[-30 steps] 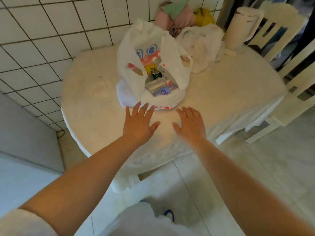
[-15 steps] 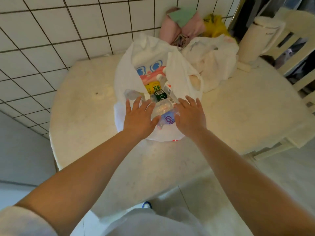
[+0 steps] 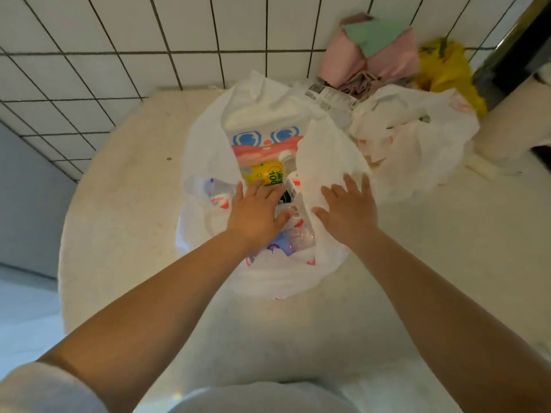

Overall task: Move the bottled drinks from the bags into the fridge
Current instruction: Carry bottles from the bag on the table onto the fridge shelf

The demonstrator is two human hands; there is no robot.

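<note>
The white plastic bag (image 3: 262, 275) stands open at the centre of the round table (image 3: 119, 234), which sits against the tiled wall (image 3: 119, 40) at 12 o'clock.

Bottled drinks lie inside the bag:
- A yellow-labelled bottle (image 3: 265, 174) at 12 o'clock within the bag opening, below the bag's printed inner wall.
- A clear bottle with a red-and-white label (image 3: 213, 193) at 9 o'clock, seen through the bag's left handle area.
- A clear bottle with a blue mark (image 3: 292, 242) at 6 o'clock, just below the left wrist.
- A white-capped bottle (image 3: 286, 158) at 1 o'clock, partly hidden by the bag's right flap.

Left hand (image 3: 256, 213): inside the bag opening, palm down, fingers extended and slightly spread, lying over the bottles. No grasp on any item is visible.

Right hand (image 3: 347, 210): at 3 o'clock of the opening, palm down, fingers straight and spread, pressing on the bag's right flap. It grips nothing.

A second, crumpled white bag (image 3: 417, 144) lies at 2 o'clock, just beside the first. Pink fabric (image 3: 351, 61) and a yellow item (image 3: 447, 70) sit beyond it against the wall
</note>
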